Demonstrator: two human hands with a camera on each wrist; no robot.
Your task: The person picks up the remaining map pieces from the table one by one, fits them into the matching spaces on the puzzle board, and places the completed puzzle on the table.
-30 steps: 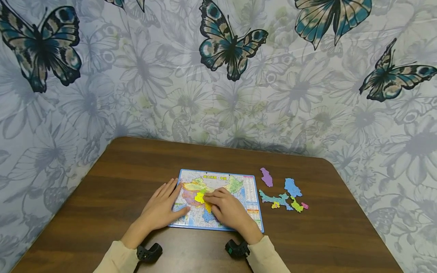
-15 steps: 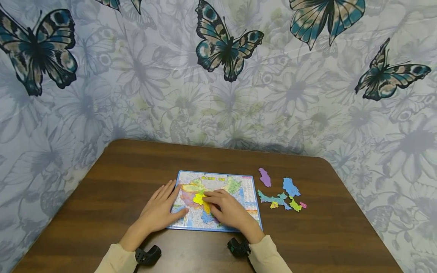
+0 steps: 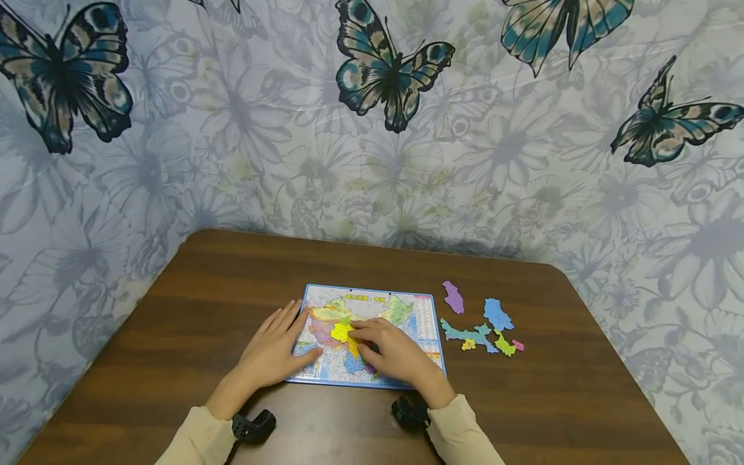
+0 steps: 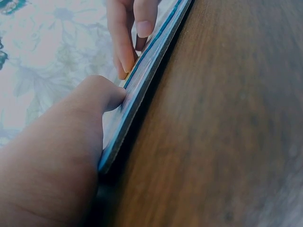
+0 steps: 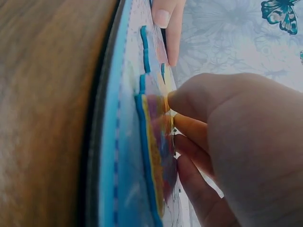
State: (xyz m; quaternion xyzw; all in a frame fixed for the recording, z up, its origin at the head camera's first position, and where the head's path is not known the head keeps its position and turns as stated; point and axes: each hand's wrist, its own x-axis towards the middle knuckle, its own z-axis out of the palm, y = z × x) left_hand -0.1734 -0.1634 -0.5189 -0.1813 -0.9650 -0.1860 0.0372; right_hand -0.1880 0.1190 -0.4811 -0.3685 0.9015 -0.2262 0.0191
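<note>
A map puzzle board [image 3: 427,316] with a blue border lies on the table, bearing coloured pieces. My left hand [image 3: 275,345] rests flat across its left edge, fingers spread, thumb on the lower left of the map. My right hand [image 3: 392,352] is over the middle right of the board. Its fingertips touch the map beside a yellow puzzle piece [image 3: 341,332], and a blue puzzle piece [image 3: 353,363] shows below. In the right wrist view the right thumb and fingers [image 5: 189,179] press down on the pieces; the palm hides part of the map from the head view.
Right of the board lie loose pieces: a purple one [image 3: 453,298], a blue one [image 3: 498,314], a long teal one [image 3: 465,332], a lime one [image 3: 504,344], a small yellow one [image 3: 468,345] and a pink one [image 3: 518,345]. A butterfly-patterned cloth [image 3: 261,148] hangs behind the brown table [image 3: 232,271].
The right hand shifts slightly, its thumb drawing a little away from the fingers, still at the yellow piece. The left hand stays on the board's left edge. The head view moves slightly.
</note>
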